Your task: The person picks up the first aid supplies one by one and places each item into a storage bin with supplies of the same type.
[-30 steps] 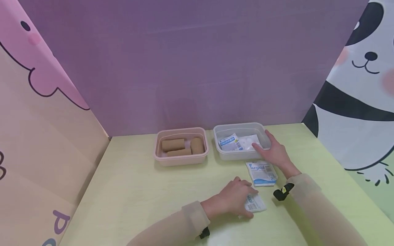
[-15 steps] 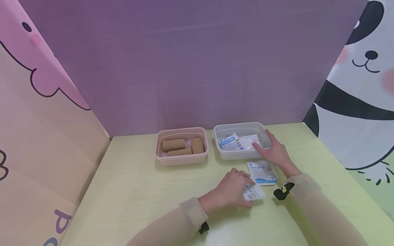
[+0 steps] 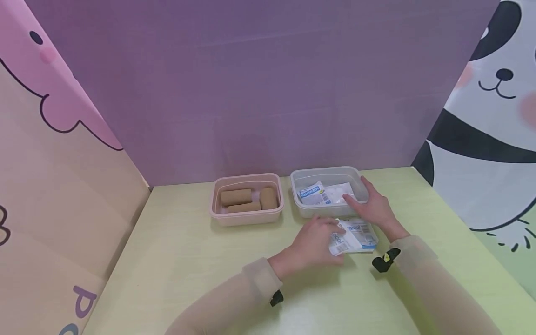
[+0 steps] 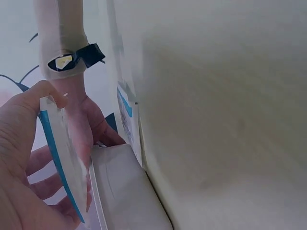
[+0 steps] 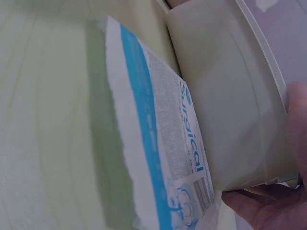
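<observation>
My left hand (image 3: 314, 242) grips a white-and-blue surgical dressing packet (image 3: 344, 243) between thumb and fingers, lifted in front of the white bin. In the left wrist view the held packet (image 4: 62, 158) is seen edge-on. A second packet (image 5: 158, 129), printed "Surgical", lies on the table against the bin's front wall, partly covered by the held one in the head view. My right hand (image 3: 374, 204) holds the right end of the white bin (image 3: 307, 212), thumb over the rim. Inside the bin lie more packets (image 3: 314, 193).
Left of the white bin stands a pink bin (image 3: 247, 219) with brown bandage rolls (image 3: 236, 197) in it. Behind both bins rises a purple panel (image 3: 268, 93). Printed side panels flank the yellow-green table (image 3: 176, 260).
My left hand has lifted the packet off the table and moved it forward, toward the white bin. It now overlaps the lying packet. My right hand stays on the bin.
</observation>
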`<state>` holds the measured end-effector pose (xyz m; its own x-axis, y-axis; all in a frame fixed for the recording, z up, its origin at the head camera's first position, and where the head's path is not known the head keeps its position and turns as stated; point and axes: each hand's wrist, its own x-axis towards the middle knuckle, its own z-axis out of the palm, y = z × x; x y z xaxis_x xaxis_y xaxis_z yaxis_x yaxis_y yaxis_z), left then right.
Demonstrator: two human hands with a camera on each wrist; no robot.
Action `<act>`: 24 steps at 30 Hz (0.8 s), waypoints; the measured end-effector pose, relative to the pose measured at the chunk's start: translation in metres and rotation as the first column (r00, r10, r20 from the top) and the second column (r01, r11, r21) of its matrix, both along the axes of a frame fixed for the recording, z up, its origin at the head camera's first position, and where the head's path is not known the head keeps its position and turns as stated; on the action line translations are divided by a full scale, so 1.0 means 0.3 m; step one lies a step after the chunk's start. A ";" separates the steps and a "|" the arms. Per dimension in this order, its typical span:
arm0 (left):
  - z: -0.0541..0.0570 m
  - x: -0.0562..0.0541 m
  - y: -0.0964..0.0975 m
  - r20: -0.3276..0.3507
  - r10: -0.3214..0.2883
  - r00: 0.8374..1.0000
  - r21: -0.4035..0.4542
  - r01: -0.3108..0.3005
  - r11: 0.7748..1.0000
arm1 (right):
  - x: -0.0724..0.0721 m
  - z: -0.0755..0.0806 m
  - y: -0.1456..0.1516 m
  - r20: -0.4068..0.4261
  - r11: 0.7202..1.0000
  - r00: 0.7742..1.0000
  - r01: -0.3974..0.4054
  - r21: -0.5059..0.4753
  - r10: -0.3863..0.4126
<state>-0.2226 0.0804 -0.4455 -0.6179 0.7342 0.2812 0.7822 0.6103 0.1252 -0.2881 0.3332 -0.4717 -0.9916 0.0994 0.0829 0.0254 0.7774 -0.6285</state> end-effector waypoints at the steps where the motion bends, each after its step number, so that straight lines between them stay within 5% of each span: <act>1: 0.006 -0.005 -0.003 -0.005 0.008 1.000 0.003 -0.008 1.000 | -0.001 0.000 0.001 0.000 1.000 1.000 -0.001 0.003 0.001; 12: 0.062 -0.083 -0.031 -0.004 0.076 0.997 0.130 -0.075 0.989 | -0.017 -0.003 -0.002 -0.004 1.000 1.000 0.003 0.016 -0.003; 24: 0.101 -0.161 -0.016 0.016 0.122 0.992 0.140 -0.123 0.982 | -0.002 0.004 -0.002 0.005 1.000 1.000 -0.002 0.022 0.001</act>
<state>-0.2708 0.0758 -0.4152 -0.7031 0.6065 0.3713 0.7015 0.6772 0.2221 -0.2886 0.3325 -0.4704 -0.9922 0.0961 0.0797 0.0275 0.7910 -0.6112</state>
